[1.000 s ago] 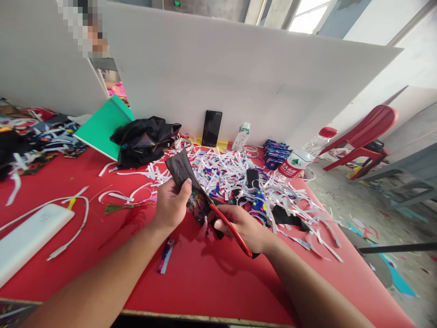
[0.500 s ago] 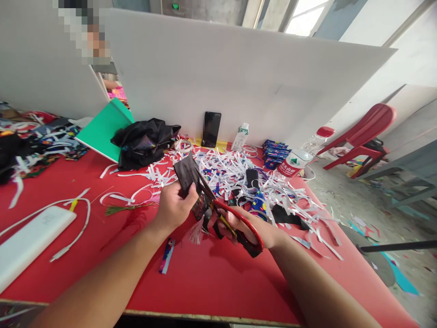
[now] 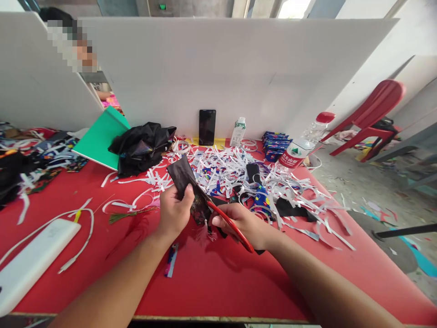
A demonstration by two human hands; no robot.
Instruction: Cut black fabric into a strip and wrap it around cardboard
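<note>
My left hand (image 3: 175,211) grips a strip of black fabric (image 3: 181,173), its thumb pressed on top. The lower part of the strip is dark with a speckled pattern. In my right hand (image 3: 239,221) is a pair of scissors with red handles (image 3: 235,226). Their blades lie along the right edge of the fabric, and my fingers hide part of the handles. A pale tassel (image 3: 205,231) hangs below the fabric, between my hands. Beyond them a heap of white paper-like strips (image 3: 218,164) covers the red table (image 3: 211,287).
A white power bank (image 3: 41,259) with a cable lies left. Behind are a green board (image 3: 102,136), bunched black fabric (image 3: 143,143), a phone (image 3: 207,127), a small carton (image 3: 238,132) and a water bottle (image 3: 300,146). A white partition (image 3: 218,68) stands at the back; a person is partly visible behind it.
The scissors have turned in my right hand, so their handles show edge-on, and the blades now lie along the fabric's edge. My left hand still holds the fabric. The camera view has shifted slightly.
</note>
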